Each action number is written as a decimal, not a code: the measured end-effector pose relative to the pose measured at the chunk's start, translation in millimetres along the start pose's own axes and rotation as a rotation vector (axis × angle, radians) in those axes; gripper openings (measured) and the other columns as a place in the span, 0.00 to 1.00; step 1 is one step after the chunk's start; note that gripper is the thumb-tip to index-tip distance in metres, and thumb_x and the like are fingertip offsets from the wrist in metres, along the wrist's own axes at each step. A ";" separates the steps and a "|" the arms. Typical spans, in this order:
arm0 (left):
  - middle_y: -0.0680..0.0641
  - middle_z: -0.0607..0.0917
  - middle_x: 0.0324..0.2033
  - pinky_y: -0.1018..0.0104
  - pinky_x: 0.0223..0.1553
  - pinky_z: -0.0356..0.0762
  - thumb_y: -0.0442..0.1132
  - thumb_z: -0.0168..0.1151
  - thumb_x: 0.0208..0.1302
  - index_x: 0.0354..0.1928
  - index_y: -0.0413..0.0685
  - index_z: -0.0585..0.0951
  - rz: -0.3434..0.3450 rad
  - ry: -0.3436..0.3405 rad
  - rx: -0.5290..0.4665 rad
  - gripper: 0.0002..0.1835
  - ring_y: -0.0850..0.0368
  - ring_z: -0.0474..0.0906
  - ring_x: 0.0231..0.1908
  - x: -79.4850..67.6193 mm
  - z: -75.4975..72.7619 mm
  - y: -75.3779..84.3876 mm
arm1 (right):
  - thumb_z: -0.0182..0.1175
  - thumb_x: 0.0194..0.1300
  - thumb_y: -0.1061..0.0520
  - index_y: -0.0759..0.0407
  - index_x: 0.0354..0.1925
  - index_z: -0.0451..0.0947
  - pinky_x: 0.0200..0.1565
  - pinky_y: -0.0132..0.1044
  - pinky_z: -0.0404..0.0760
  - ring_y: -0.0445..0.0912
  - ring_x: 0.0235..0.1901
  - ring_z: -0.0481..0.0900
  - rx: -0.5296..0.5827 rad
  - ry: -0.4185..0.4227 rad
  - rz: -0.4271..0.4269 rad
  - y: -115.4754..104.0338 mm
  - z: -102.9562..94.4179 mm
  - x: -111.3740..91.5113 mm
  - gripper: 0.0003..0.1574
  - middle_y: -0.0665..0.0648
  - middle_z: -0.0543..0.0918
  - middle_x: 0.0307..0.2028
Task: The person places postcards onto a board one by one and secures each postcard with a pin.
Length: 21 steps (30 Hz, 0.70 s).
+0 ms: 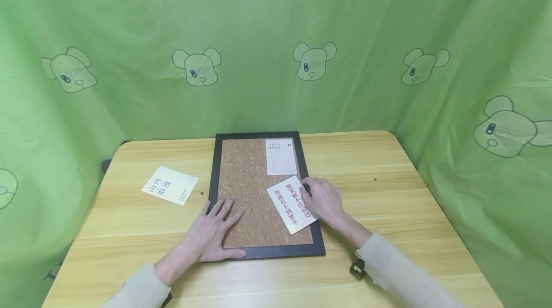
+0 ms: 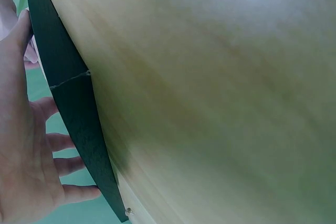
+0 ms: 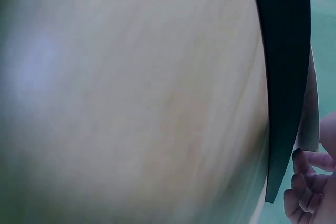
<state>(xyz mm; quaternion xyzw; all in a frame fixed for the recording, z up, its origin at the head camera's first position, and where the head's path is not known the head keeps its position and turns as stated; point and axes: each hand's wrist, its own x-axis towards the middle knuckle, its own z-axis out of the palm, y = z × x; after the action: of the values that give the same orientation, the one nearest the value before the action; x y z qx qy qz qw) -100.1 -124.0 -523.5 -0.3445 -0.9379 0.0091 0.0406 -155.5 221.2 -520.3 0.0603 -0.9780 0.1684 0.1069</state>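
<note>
A cork board (image 1: 243, 178) in a black frame (image 1: 276, 252) lies on the table. My left hand (image 1: 213, 231) rests spread over its near left corner, fingers on the cork and thumb along the near edge; the left wrist view shows those fingers (image 2: 68, 166) at the frame's side. My right hand (image 1: 325, 198) holds a white card with red characters (image 1: 290, 207) by its right side. That card lies tilted over the board's right edge. In the right wrist view the fingers (image 3: 310, 192) are curled, with a small dark bit at one fingertip.
A pale card (image 1: 281, 159) with a dark pin near its top corner is on the board's far right part. Another card with blue characters (image 1: 170, 186) lies on the table (image 1: 371, 159) to the left. Green curtains (image 1: 258, 102) stand around the table.
</note>
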 end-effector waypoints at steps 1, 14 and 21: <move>0.36 0.70 0.77 0.30 0.72 0.70 0.89 0.51 0.54 0.80 0.60 0.68 0.000 0.001 -0.001 0.59 0.34 0.68 0.77 0.0 0.0 0.0 | 0.65 0.71 0.51 0.55 0.51 0.88 0.23 0.35 0.71 0.46 0.28 0.78 -0.001 -0.001 -0.002 0.5 0.2 0.2 0.15 0.54 0.87 0.29; 0.36 0.69 0.78 0.30 0.72 0.70 0.88 0.51 0.54 0.80 0.60 0.67 -0.004 -0.011 -0.005 0.59 0.34 0.67 0.77 -0.3 -1.0 0.5 | 0.65 0.70 0.50 0.55 0.51 0.88 0.26 0.34 0.72 0.46 0.31 0.78 0.000 -0.042 -0.024 3.1 -3.7 0.1 0.16 0.54 0.86 0.34; 0.36 0.69 0.78 0.30 0.72 0.69 0.89 0.51 0.55 0.80 0.60 0.67 -0.004 -0.018 -0.005 0.59 0.34 0.67 0.77 -0.3 -1.3 0.2 | 0.66 0.69 0.47 0.54 0.56 0.87 0.35 0.41 0.83 0.50 0.40 0.82 -0.009 -0.090 -0.115 5.0 -11.5 -0.8 0.21 0.57 0.87 0.41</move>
<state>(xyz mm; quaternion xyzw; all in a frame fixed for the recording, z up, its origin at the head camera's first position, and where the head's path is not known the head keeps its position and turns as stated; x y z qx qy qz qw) -99.7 -124.0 -522.2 -0.3424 -0.9390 0.0097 0.0313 -153.3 229.8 -511.5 0.1235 -0.9775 0.1546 0.0726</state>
